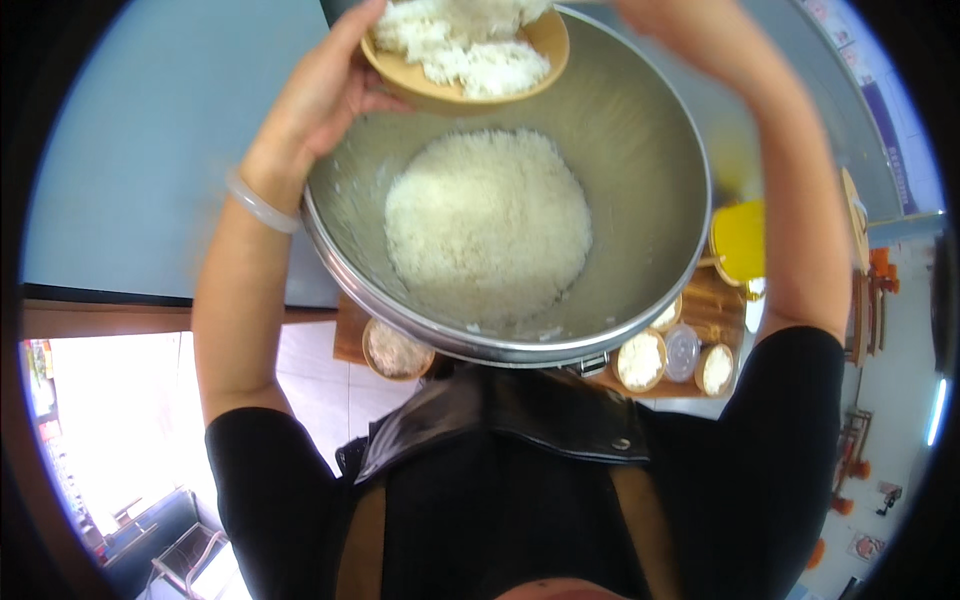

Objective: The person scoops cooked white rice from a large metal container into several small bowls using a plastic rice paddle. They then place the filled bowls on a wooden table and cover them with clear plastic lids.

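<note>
My left hand (330, 97) grips a tan bowl (465, 99) by its left side, at the top of the view. White cooked rice (487, 69) is heaped in it. Blurred by motion and partly cut off by the upper edge, my right hand (667, 26) is just right of the bowl. A thin pale handle, only partly seen, runs from that hand over the bowl; the utensil's working end is blurred against the rice. Below the bowl stands a large round metal pot (637, 180), with a broad mass of rice (487, 217) at its bottom.
Around the pot, a wooden surface (709, 304) holds several bowls of rice (640, 361), a clear plastic lid or cup (681, 352) and a bowl with pinkish-brown food (396, 349). A yellow container (739, 240) is beside my right forearm. A metal latch (592, 364) juts from the pot's near rim.
</note>
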